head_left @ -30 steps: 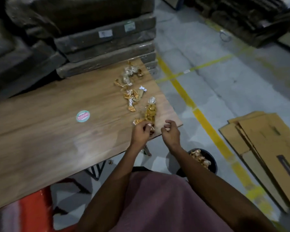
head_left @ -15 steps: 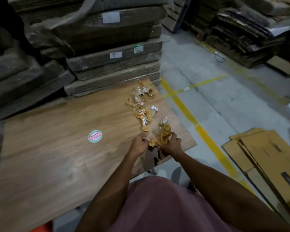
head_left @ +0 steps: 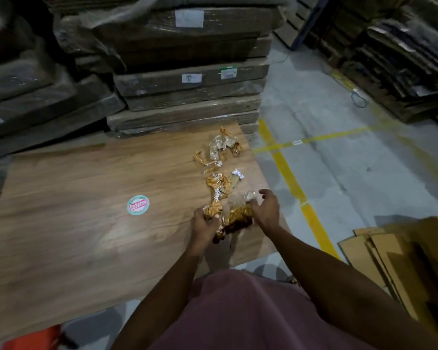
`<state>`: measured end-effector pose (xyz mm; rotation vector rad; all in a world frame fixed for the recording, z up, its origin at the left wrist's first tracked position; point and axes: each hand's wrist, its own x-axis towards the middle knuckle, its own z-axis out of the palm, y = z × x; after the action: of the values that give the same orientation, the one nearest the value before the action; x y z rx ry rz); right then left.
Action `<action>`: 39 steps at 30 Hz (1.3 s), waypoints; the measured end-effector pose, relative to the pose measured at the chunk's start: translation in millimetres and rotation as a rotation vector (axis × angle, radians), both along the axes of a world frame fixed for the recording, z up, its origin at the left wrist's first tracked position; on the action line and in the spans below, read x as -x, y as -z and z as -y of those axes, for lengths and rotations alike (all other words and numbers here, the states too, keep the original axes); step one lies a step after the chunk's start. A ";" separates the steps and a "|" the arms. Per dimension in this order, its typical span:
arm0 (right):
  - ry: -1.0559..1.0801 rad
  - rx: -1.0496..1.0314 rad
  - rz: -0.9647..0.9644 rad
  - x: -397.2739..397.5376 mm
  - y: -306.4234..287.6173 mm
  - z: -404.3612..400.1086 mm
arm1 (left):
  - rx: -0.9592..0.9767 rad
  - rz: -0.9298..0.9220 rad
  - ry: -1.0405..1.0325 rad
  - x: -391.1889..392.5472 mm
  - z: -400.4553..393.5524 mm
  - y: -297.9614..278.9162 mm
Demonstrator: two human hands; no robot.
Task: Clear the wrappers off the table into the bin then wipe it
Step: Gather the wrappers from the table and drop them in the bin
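Head view, both hands since closed on near wrappers (head_left: 234,215), bin gone

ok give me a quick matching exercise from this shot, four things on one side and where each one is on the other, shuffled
Things:
1. round sticker
2. left hand
3. flattened cardboard
4. far wrappers

Places:
A. on the floor to the right of the table
B. near the table's far right corner, untouched
C. stuck on the tabletop, left of the hands
D. at the near right edge, gripping gold wrappers

Pairs: 1-C, 2-D, 3-A, 4-B
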<state>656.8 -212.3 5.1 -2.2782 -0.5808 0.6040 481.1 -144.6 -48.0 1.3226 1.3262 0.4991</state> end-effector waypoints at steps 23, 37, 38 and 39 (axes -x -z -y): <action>-0.701 0.183 -0.048 -53.9 36.4 -56.6 | -0.234 -0.351 0.159 -34.0 -13.8 -2.1; -0.511 -0.013 -0.339 15.5 43.3 -54.0 | -0.347 -0.291 -0.137 4.1 -15.9 8.4; -0.459 -0.040 -0.300 15.1 39.8 -54.8 | -0.346 -0.286 -0.156 7.6 -17.6 7.4; -0.411 -0.065 -0.232 13.0 37.2 -56.6 | -0.339 -0.272 -0.176 9.8 -18.9 6.6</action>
<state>643.7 -155.6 -32.2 -2.0005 -0.9449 1.0155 471.4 -125.8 -54.6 1.6009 1.6441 0.7078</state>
